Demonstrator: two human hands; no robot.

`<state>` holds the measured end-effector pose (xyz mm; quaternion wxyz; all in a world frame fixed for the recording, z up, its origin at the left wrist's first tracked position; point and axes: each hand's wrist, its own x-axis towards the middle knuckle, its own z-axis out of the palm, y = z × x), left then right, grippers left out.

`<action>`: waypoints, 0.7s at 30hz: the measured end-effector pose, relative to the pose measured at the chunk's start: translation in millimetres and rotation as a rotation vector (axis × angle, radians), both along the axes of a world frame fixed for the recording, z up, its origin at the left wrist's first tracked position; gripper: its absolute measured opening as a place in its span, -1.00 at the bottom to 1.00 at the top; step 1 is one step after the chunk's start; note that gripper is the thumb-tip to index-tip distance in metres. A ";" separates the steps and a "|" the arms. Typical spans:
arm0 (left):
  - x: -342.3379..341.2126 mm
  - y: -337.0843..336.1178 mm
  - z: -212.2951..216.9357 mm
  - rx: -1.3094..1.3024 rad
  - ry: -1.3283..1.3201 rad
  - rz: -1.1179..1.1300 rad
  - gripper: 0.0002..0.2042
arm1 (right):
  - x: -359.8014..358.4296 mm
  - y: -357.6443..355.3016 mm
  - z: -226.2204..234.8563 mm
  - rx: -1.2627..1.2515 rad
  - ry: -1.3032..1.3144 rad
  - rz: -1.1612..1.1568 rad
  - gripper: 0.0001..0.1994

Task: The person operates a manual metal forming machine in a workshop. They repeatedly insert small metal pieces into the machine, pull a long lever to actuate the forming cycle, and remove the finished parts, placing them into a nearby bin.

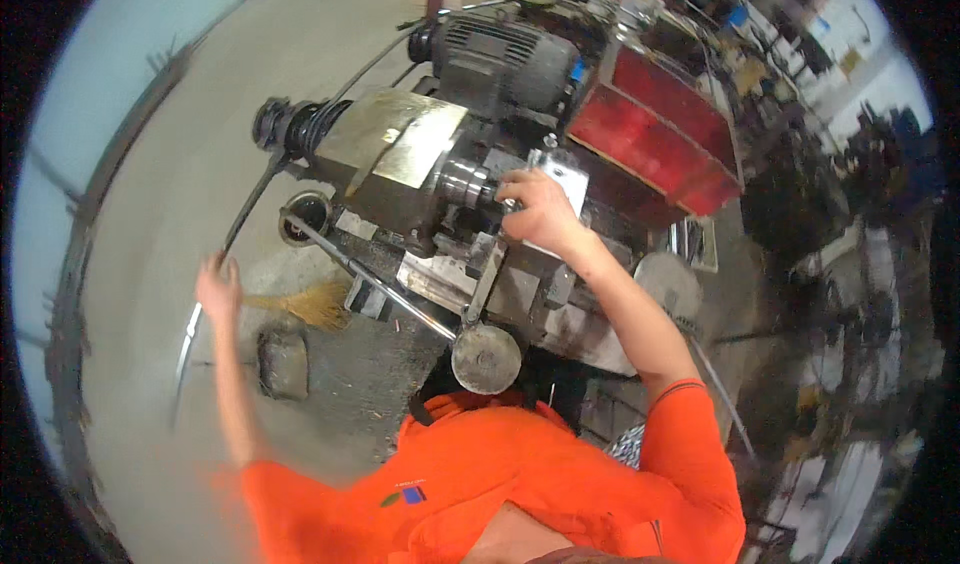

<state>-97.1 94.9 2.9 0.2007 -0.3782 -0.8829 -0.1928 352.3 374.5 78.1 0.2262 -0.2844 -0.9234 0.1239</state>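
Note:
On the left, my left hand (217, 284) is closed around a long metal lever (248, 211). The lever slants up to the rear end of a lathe-like machine's headstock (395, 134), and its lower part below the hand is bright and slightly blurred. My right hand (540, 209) is at the front of the round steel spindle nose (464, 182), its fingers curled in a grip. What those fingers hold is mostly hidden by the hand. Just beyond that hand lies a shiny metal block (568, 177).
A grey electric motor (510, 59) sits behind the headstock, beside a red metal box (655, 129). A round handwheel (486, 358) and a steel bar (375, 282) are near my body. A straw broom (310, 304) and a dark container (283, 361) lie on the floor.

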 end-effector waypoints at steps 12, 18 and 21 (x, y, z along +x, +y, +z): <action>94.9 89.0 -188.3 -0.954 -0.161 -0.455 -0.78 | 237.5 -76.5 -19.2 -0.256 0.012 -0.543 -0.67; 84.0 90.3 -167.6 -0.982 -0.036 -0.490 -0.74 | 350.9 -115.9 -55.3 -0.141 0.009 -0.901 -0.61; 71.2 77.7 -150.3 -0.737 -0.408 -0.416 -0.65 | 421.6 -143.2 -81.4 -0.218 -0.284 -1.218 -0.45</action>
